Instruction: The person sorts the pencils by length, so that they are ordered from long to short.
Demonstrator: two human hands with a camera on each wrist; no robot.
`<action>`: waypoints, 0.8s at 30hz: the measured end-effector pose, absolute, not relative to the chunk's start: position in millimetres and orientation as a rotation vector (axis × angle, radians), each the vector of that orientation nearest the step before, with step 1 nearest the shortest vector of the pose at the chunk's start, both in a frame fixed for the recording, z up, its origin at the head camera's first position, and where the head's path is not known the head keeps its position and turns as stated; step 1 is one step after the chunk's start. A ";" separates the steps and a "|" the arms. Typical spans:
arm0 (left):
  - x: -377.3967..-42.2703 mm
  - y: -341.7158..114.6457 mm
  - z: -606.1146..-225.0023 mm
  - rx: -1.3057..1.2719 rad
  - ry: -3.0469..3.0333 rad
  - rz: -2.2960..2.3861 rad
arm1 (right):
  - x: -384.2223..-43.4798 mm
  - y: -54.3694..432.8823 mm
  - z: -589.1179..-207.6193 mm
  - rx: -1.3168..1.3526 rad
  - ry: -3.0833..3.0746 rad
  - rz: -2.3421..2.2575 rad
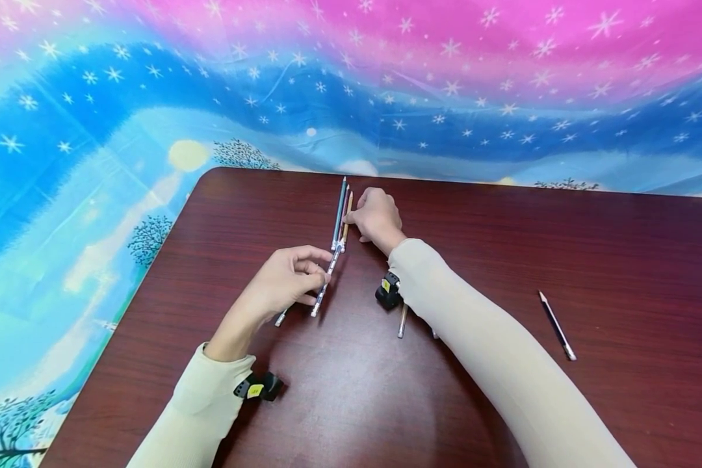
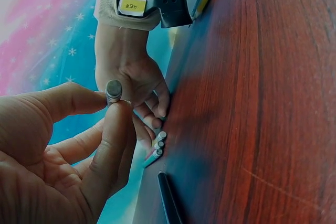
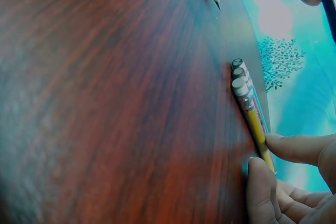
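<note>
My left hand [image 1: 286,279] pinches a patterned pencil [image 1: 320,300] between thumb and fingers, its eraser end toward me. In the left wrist view that pencil's end [image 2: 113,91] shows between the fingertips, above the table. Farther back, three pencils lie side by side: a blue one [image 1: 339,211], a dark reddish one in the middle, and a yellow one [image 1: 348,211] on the right. My right hand [image 1: 379,213] holds the yellow pencil [image 3: 255,125] with thumb and forefinger on either side. The three eraser ends sit close together in the right wrist view.
A dark pencil [image 1: 556,325] lies apart at the right of the brown table [image 1: 474,403]. Under my left hand, another pencil's end [image 1: 280,319] peeks out. A yellowish pencil [image 1: 402,322] and another pencil end [image 1: 435,335] are partly hidden by my right forearm. A patterned cloth [image 1: 386,84] hangs behind.
</note>
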State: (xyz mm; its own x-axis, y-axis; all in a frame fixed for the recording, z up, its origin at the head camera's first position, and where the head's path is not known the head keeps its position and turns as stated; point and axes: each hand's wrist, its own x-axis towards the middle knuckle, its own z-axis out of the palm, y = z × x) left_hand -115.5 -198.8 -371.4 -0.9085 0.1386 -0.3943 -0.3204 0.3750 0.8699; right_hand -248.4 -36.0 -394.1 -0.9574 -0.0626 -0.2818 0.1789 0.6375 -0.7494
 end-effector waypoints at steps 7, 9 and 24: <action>-115.2 -198.6 -371.6 -0.159 2.238 1.547 | -246.9 -35.1 -393.9 0.089 2.595 -1.219; -115.3 -198.3 -371.6 -0.161 2.236 1.548 | -246.6 -35.0 -394.2 0.087 2.598 -1.216; -115.0 -199.3 -372.5 -0.150 2.228 1.555 | -245.8 -33.2 -394.2 0.075 2.585 -1.229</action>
State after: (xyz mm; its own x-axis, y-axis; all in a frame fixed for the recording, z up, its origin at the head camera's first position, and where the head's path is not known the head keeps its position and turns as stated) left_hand -115.0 -199.3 -372.5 -0.9071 0.1469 -0.3944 -0.3197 0.3692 0.8726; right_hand -245.8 -33.2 -394.2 -0.9602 -0.0716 -0.2701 0.1642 0.6373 -0.7529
